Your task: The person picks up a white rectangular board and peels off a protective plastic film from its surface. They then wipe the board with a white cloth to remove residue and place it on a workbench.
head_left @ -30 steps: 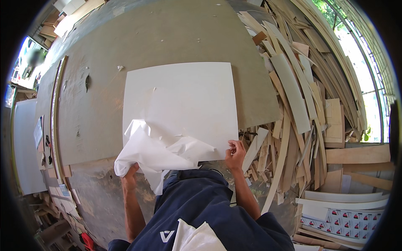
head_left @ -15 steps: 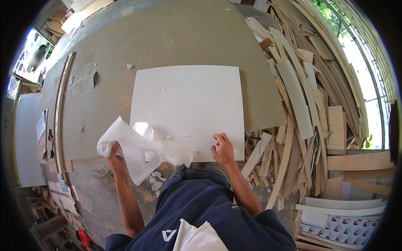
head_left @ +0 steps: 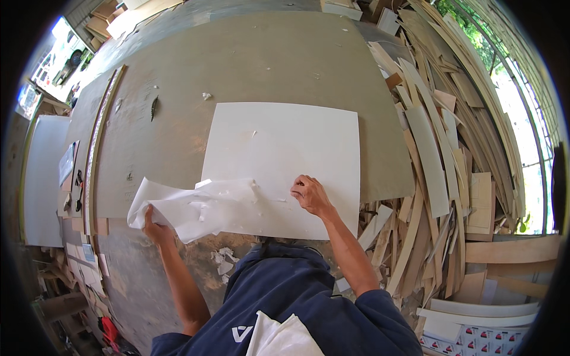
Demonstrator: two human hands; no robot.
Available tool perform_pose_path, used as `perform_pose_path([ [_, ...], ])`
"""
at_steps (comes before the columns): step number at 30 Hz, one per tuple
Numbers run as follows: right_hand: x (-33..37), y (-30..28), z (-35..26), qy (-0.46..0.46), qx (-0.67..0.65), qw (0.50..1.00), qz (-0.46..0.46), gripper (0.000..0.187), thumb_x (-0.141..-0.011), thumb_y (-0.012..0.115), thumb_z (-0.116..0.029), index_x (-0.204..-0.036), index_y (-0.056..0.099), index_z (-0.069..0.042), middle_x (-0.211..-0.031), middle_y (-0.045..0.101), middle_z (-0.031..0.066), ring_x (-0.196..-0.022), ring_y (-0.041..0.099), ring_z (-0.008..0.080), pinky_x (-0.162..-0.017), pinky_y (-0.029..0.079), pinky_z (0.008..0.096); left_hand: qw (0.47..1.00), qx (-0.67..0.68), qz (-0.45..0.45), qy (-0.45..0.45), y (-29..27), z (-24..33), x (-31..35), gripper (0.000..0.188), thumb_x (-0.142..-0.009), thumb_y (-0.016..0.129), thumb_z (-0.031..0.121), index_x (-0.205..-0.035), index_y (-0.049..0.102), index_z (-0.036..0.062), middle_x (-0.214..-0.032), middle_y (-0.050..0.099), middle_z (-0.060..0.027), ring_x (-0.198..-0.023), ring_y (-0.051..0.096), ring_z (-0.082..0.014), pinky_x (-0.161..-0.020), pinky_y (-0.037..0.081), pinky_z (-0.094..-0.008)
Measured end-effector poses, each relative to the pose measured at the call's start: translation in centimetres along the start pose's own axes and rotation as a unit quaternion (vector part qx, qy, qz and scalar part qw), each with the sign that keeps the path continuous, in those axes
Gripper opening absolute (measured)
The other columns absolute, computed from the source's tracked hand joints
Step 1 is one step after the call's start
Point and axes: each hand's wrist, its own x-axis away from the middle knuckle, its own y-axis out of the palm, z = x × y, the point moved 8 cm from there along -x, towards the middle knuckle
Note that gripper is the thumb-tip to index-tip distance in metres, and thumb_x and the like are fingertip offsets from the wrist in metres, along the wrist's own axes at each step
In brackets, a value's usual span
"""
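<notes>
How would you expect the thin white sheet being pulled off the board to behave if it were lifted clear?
Probably floppy: the thin white sheet already crumples and folds where the left hand grips it. It looks light, sagging over the flat white board. It may tear easily, since small white scraps lie on the floor. The right hand presses on the board.

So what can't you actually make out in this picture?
- Head view: left hand palm and fingertips, hidden behind the peeled white sheet.
- White board near left corner, covered by that sheet.
- Small dark tools at the left rim: too small and bent.
</notes>
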Motion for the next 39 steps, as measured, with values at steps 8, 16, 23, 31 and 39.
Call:
perform_pose_path([
  [8, -1.4, -0.5, 0.3, 0.077, -0.064, 0.989, 0.107, 0.004, -0.095, 0.059, -0.008, -0.095, 0.057, -0.004, -0.097, 0.061, 0.0104, -0.090, 0.060, 0.0306, -0.078, 0.049, 0.0432, 0.998, 0.021, 0.060, 0.000, -4.4, 1.1, 2.0, 0.040, -0.091, 0.068, 0.019, -0.117, 0.063, -0.0116, -0.116, 0.064, -0.0165, -0.109, 0.064, -0.0297, -0.097, 0.054, -0.0410],
  [16, -6.4, -2.5, 1.2, 0.124, -0.255, 0.933, 0.220, 0.014, -0.104, 0.053, -0.015, -0.101, 0.055, -0.002, -0.107, 0.066, 0.0113, -0.091, 0.064, 0.0242, -0.080, 0.053, 0.0377, 0.998, 0.019, 0.055, -0.016, -4.3, -0.8, 2.6, 0.036, -0.092, 0.068, 0.019, -0.115, 0.063, -0.0081, -0.115, 0.064, -0.0135, -0.107, 0.064, -0.0265, -0.093, 0.054, -0.0376],
  [23, -7.8, -2.1, 2.2, 0.189, -0.520, 0.808, 0.204, 0.014, -0.105, 0.053, -0.014, -0.104, 0.056, 0.000, -0.093, 0.065, 0.0043, -0.077, 0.058, 0.0130, -0.074, 0.050, 0.0289, 0.995, 0.091, 0.025, -0.013, -2.4, -2.1, 2.8, 0.033, -0.089, 0.070, 0.012, -0.116, 0.061, -0.0057, -0.113, 0.064, -0.0120, -0.105, 0.064, -0.0250, -0.094, 0.054, -0.0386],
  [31, -1.3, 0.7, -2.8, 0.048, -0.099, 0.990, -0.091, 0.014, -0.090, 0.070, -0.012, -0.102, 0.070, -0.003, -0.081, 0.065, 0.0088, -0.069, 0.062, 0.0203, -0.066, 0.049, 0.0334, 0.993, 0.104, 0.057, -0.003, -4.9, -2.2, 1.6, 0.032, -0.090, 0.069, 0.010, -0.117, 0.060, -0.0051, -0.113, 0.064, -0.0114, -0.106, 0.064, -0.0249, -0.094, 0.054, -0.0398],
  [39, -0.2, 3.3, -3.9, -0.092, 0.101, 0.990, -0.016, 0.014, -0.088, 0.069, -0.009, -0.101, 0.065, -0.005, -0.091, 0.061, 0.0063, -0.077, 0.056, 0.0261, -0.075, 0.043, 0.0374, 0.993, 0.106, 0.058, -0.009, -5.5, -2.0, 0.9, 0.031, -0.090, 0.069, 0.013, -0.115, 0.062, -0.0044, -0.114, 0.064, -0.0106, -0.106, 0.064, -0.0245, -0.094, 0.055, -0.0400],
])
